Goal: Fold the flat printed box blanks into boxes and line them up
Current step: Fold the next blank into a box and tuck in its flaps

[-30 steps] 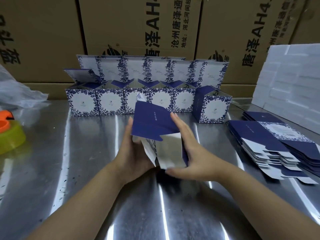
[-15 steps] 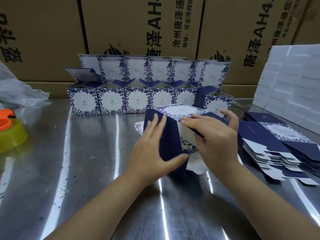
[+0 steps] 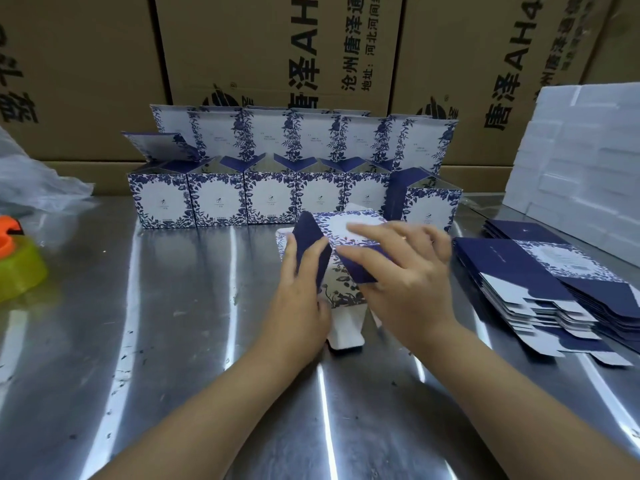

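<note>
At the far left of the steel table (image 3: 173, 341) lies a crumpled clear plastic bag (image 3: 31, 181), and in front of it a yellow-green tape roll (image 3: 19, 275) with an orange part on top. Further right, against the brown printed cartons (image 3: 270, 46), the finished boxes (image 3: 218, 199) stand in a row touching side by side, blue floral fronts facing the person and lids up. One more finished box (image 3: 431, 207) stands at the right end of the row, turned at an angle. Just in front of the row, in the middle of the table, the half-folded box (image 3: 343, 292) rests on the steel between both hands, with a white tab poking out toward the person. The left hand (image 3: 299, 299) lays straight fingers flat against the left navy flap (image 3: 308, 237), pressing it and not curling round it. The right hand (image 3: 412, 282) lies spread over the box's top and the right navy flap (image 3: 360, 268), fingers extended and somewhat blurred, clasping nothing. To the right, the stack of flat blanks (image 3: 540, 271) lies fanned on the table, near white foam blocks (image 3: 581, 150).
</note>
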